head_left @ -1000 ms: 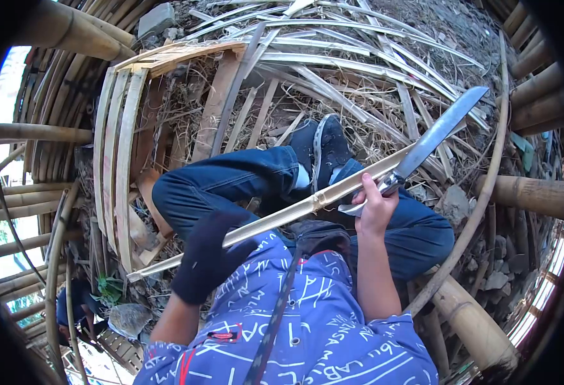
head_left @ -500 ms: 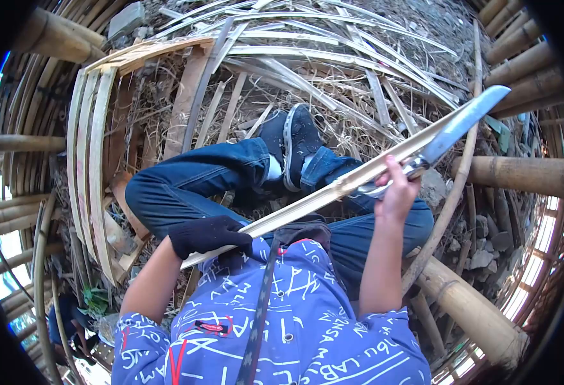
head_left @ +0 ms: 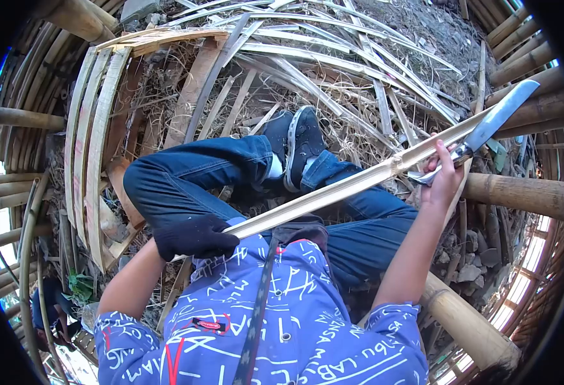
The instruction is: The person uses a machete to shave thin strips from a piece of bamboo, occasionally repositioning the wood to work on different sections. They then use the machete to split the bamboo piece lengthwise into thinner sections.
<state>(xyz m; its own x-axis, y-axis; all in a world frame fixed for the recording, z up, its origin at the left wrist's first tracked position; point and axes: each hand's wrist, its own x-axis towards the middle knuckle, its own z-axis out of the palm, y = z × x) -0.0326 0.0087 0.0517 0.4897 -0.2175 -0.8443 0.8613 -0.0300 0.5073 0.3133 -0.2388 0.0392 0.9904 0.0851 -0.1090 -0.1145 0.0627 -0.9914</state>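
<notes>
Gloved left hand (head_left: 192, 237) has its grip clenched on the near end of a bamboo strip (head_left: 333, 192); right hand (head_left: 445, 173) grasps a machete (head_left: 494, 125) at its far right end.

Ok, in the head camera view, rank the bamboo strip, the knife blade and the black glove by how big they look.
1. bamboo strip, by far the longest.
2. black glove on the left hand.
3. knife blade; it lies farther from the camera, so its place against the glove is unsure.
</notes>
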